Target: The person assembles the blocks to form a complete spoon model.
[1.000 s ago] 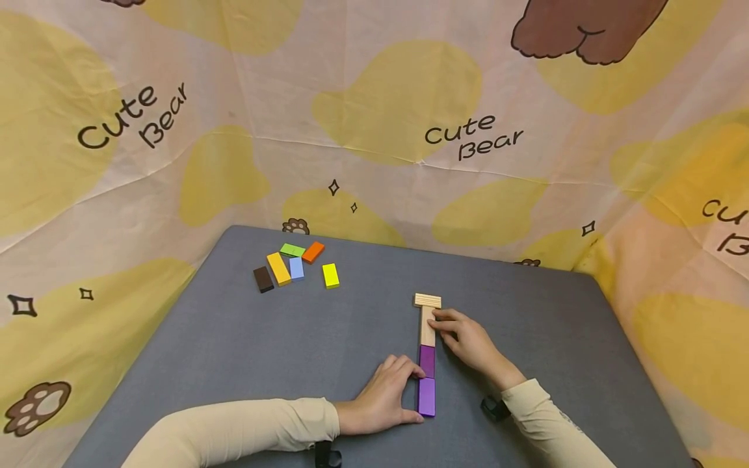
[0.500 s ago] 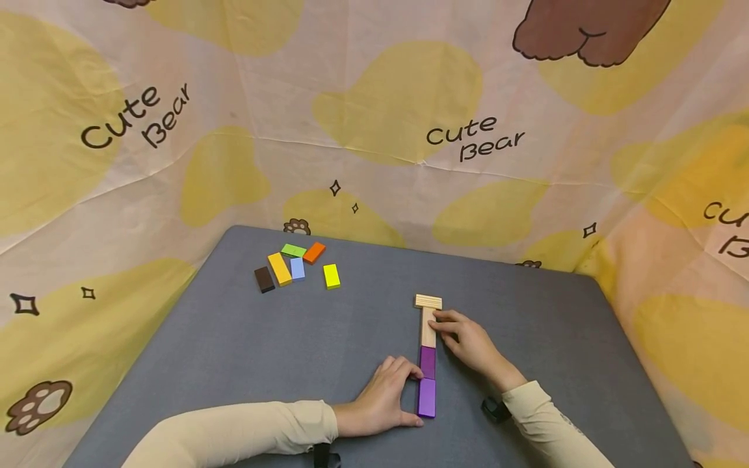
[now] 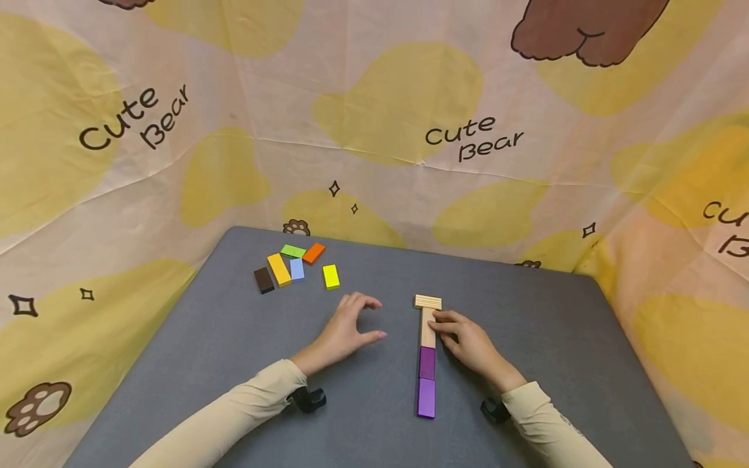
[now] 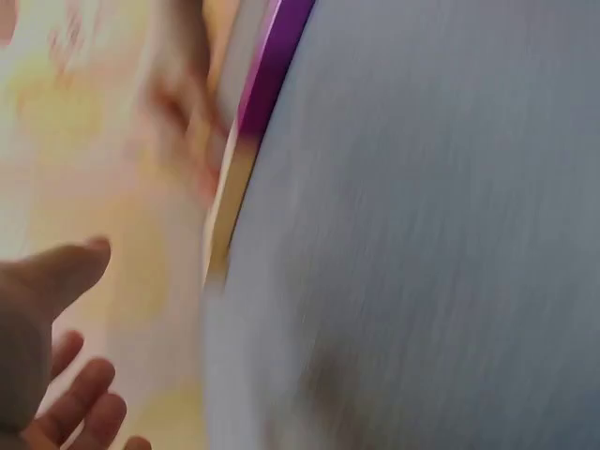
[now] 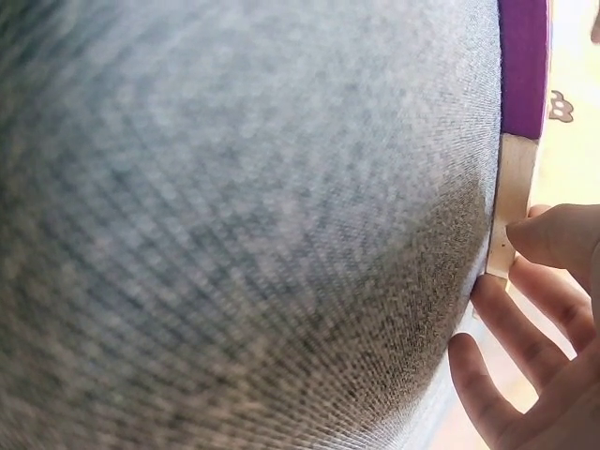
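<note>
In the head view, a straight row lies on the grey table: a light purple block (image 3: pixel 426 398) nearest me, a dark purple block (image 3: pixel 427 363), then a plain wooden block (image 3: pixel 428 327). Across its far end sits another wooden block (image 3: pixel 428 301) with striped grain. My right hand (image 3: pixel 475 346) holds the plain wooden block near its far end, fingers over its top and thumb at its right side. Left of the row, my left hand (image 3: pixel 339 333) is empty, thumb and fingers spread apart. Motion blurs the left wrist view.
Back left on the table (image 3: pixel 257 351) are a dark brown block (image 3: pixel 264 280), an orange-yellow block (image 3: pixel 279 270), a blue block (image 3: pixel 297 269), a green block (image 3: pixel 293 251), an orange block (image 3: pixel 314 253) and a yellow block (image 3: pixel 331 277). Patterned cloth hangs behind.
My left hand has let go of the purple blocks and moved away, forward and left toward the coloured blocks. My right hand and the row have stayed in place.
</note>
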Action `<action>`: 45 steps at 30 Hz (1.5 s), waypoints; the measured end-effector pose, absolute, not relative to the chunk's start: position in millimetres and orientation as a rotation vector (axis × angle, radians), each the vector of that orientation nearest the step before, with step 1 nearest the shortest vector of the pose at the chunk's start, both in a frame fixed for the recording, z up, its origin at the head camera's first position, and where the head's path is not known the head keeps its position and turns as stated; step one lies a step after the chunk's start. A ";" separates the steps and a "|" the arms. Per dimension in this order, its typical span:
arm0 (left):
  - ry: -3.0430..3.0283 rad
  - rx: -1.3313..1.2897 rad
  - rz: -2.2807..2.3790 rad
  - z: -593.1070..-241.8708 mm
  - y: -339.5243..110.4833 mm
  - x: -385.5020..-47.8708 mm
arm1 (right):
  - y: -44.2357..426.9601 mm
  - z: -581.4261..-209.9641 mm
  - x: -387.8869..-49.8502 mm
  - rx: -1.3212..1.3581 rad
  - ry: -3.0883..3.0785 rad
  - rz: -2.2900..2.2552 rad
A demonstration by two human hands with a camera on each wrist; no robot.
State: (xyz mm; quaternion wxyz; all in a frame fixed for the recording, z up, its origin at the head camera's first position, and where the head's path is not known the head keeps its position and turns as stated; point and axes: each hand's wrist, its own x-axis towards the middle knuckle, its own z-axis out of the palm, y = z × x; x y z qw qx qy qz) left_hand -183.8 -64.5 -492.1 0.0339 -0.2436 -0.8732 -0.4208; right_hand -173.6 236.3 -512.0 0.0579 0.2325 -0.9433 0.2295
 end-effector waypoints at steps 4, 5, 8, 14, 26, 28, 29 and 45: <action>-2.661 -0.676 -1.246 -484.0 -102.9 -219.9 | 235.7 -510.9 -173.0 0.709 -2.856 0.698; -2.654 -0.649 -1.228 -482.4 -113.9 -228.4 | 235.4 -510.7 -172.9 0.711 -2.856 0.699; -2.625 -0.548 -1.187 -479.2 -148.8 -252.4 | 234.7 -510.3 -172.6 0.710 -2.861 0.703; -2.629 -0.357 -1.211 -485.3 -220.1 -289.0 | 234.5 -509.7 -172.3 0.700 -2.871 0.701; -2.906 -0.382 -1.328 -490.3 -284.5 -321.5 | 236.3 -510.1 -172.8 0.693 -2.895 0.701; -2.954 -0.405 -1.294 -492.7 -284.4 -324.3 | 236.3 -510.4 -173.0 0.696 -2.894 0.696; -2.977 -0.404 -1.278 -493.4 -283.6 -325.0 | 236.3 -510.5 -173.1 0.699 -2.892 0.696; -3.176 -0.464 -0.934 -489.9 -281.7 -341.3 | 236.2 -509.6 -174.1 0.713 -2.887 0.695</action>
